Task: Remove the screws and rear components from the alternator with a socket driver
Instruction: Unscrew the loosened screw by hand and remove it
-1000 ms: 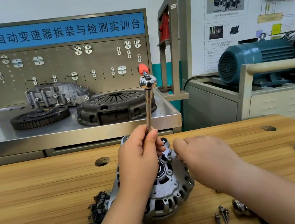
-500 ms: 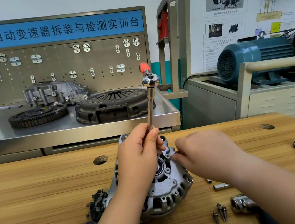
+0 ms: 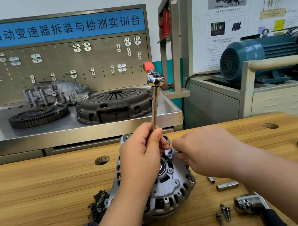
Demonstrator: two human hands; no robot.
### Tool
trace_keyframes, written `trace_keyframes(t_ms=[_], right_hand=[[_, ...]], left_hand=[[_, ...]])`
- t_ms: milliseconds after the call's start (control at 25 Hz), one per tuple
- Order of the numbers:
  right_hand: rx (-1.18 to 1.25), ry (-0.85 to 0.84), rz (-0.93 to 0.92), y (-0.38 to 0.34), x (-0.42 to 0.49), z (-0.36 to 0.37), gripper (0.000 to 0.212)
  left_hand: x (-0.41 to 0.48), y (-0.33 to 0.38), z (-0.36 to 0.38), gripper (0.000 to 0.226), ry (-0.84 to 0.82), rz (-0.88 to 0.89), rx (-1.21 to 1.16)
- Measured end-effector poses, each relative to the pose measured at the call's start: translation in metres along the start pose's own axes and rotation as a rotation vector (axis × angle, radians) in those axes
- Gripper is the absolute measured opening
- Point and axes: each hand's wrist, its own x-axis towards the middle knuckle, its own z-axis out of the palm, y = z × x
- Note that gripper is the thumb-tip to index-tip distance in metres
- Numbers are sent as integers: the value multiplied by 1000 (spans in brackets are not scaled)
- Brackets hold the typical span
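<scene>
- Gripping the socket driver by its thin steel shaft, the left hand has fingers and thumb wrapped tight. The tool stands nearly upright over the alternator, its lower end hidden behind that hand.
- Alternator: cast metal, judged heavy, rigid and unlikely to slide; best held by the ribbed outer rim. Lies mid-desk, toward the near edge, directly beneath both hands.
- Right hand: fingers curled in at the alternator's upper rim, beside the driver. Cannot tell whether they pinch anything.
- Loose screws: small, smooth, apt to roll. They lie by the desk's near edge, right of the alternator.
</scene>
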Motion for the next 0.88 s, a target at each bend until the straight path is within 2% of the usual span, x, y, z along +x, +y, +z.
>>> trace_keyframes(t_ms=[160,320,520,720,880], right_hand=[[33,-35,11,3,0,-4,19],[27,-44,63,3,5,-8,42],[-27,-36,42,-2,5,-5,17],[-47,-29,-11,-1,1,-8,18],[-23,13,35,-2,3,-7,22]], left_hand=[[0,-1,1,24,-29,8,2],[0,-1,1,23,-42,19,32],[-1,1,0,25,-37,-1,26],[-2,1,0,26,-24,-1,26],[-2,2,0,25,-12,4,19]])
